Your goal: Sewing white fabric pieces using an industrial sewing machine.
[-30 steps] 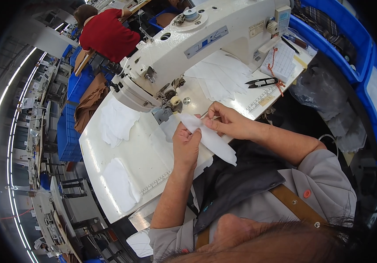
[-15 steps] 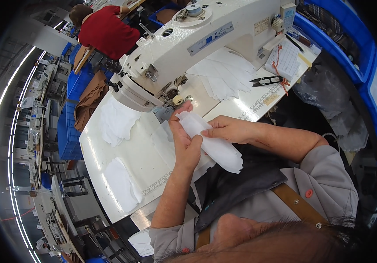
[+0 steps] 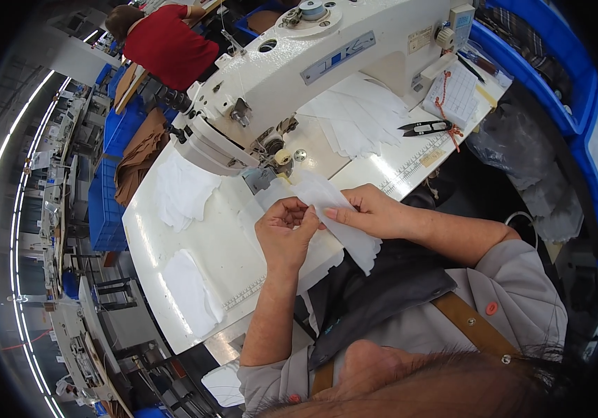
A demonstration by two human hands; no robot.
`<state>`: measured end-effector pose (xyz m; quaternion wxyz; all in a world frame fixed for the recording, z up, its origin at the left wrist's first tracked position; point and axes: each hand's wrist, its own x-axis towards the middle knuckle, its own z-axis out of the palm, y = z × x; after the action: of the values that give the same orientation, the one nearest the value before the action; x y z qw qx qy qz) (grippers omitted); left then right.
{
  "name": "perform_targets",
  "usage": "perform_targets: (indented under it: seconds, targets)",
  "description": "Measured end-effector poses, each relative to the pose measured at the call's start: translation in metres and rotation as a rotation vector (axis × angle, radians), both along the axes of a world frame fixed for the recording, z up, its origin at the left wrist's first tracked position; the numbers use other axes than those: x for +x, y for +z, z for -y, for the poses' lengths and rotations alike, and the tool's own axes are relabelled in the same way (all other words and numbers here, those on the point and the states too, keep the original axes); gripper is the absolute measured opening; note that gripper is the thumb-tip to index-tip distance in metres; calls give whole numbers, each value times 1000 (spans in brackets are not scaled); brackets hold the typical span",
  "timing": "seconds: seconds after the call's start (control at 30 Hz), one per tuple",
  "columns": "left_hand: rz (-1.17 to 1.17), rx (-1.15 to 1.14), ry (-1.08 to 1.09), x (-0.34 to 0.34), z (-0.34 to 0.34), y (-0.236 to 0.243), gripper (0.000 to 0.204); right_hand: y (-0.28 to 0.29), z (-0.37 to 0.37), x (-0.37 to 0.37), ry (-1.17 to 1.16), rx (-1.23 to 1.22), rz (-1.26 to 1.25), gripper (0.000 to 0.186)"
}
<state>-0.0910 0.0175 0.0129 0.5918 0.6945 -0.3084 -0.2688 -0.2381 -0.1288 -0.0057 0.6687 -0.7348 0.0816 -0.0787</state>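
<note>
A white fabric piece (image 3: 355, 240), notched at its lower end, hangs slantwise between my hands just in front of the needle area of a white sewing machine (image 3: 382, 63). Curled fingers and thumb of my left hand (image 3: 286, 230) pinch its left edge. My right hand (image 3: 375, 212) grips it from the right, thumb pressed on top and fingers partly hidden behind. More thin white material (image 3: 323, 275) shows under my hands along the table edge; whether it is joined to the held piece I cannot tell.
White pieces lie at the table's left, in an upper pile (image 3: 186, 188) and a lower pile (image 3: 191, 289). Others fan out (image 3: 362, 115) under the machine arm. Black thread snips (image 3: 426, 128) rest at right. Blue crates (image 3: 107, 202) and a person in red (image 3: 170, 45) are beyond.
The fabric piece has opened from a rolled shape into a flatter, slanted sheet. My left hand has drawn back from its top end, and its fingers have curled into a pinch.
</note>
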Motion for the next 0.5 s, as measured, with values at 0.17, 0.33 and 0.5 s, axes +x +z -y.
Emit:
perform_targets:
  seconds: [0.17, 0.33, 0.5]
  targets:
    - [-65, -84, -23, -6, -1, -1, 14, -1, -1, 4, 20, 538, -63, 40]
    - [-118, -124, -20, -7, -1, 2, 26, -6, -6, 7, -31, 475, 8, 41]
    - [291, -81, -37, -7, 3, -3, 35, -11, -7, 8, 27, 339, -38, 39]
